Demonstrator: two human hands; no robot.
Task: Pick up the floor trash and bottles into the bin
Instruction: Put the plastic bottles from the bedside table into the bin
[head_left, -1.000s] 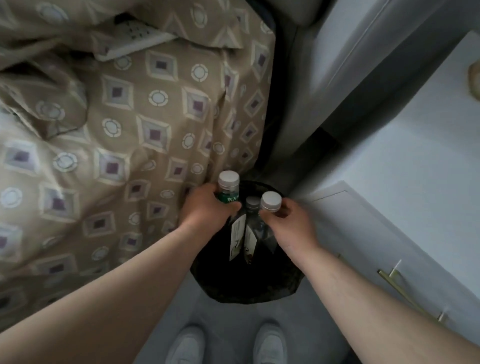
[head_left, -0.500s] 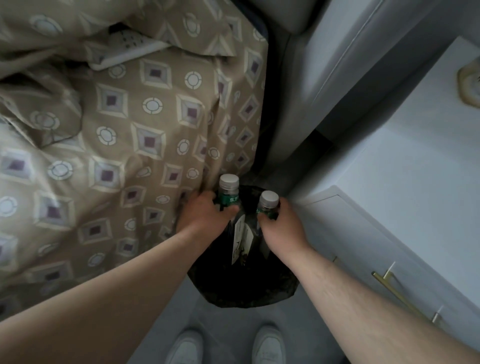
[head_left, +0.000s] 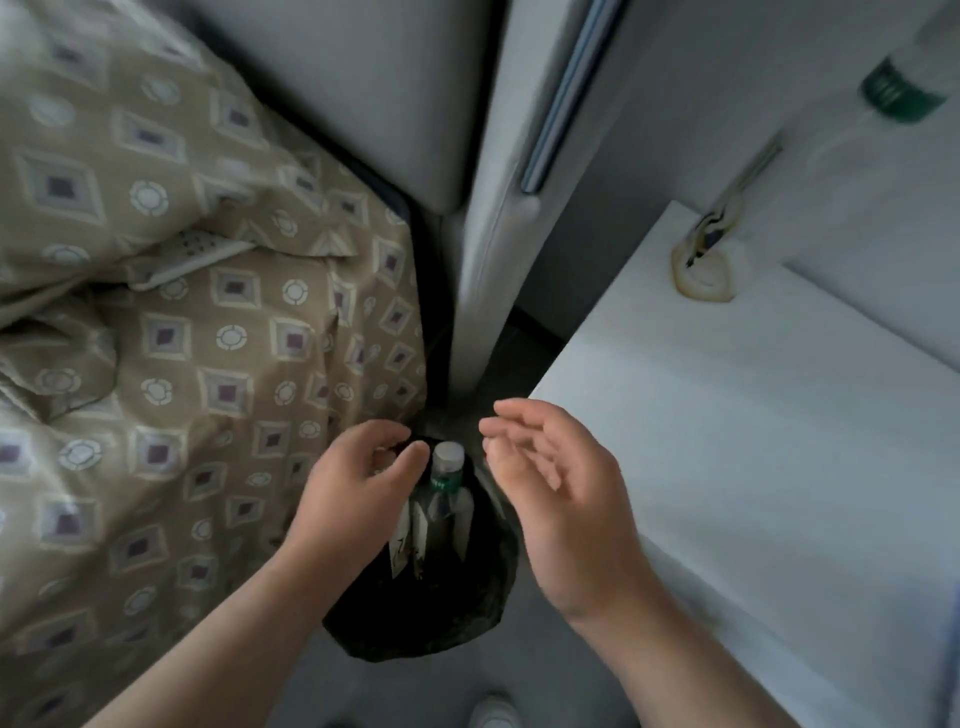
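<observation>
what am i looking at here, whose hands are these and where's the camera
There is no machine here. These are a person's two bare hands, filmed by one wide-angle camera worn on the head and looking down. That is why the arms come in from the bottom edge and a shoe shows below.

The left hand hangs with loosely curled fingers beside a bottle, which stands upright in the black bin on the floor. The right hand is open above the bin. Neither hand holds anything.

Left of the bin is a patterned bed cover with a remote on it. Right of it is a white cabinet. A second bottle, blurred, shows at the top right.
</observation>
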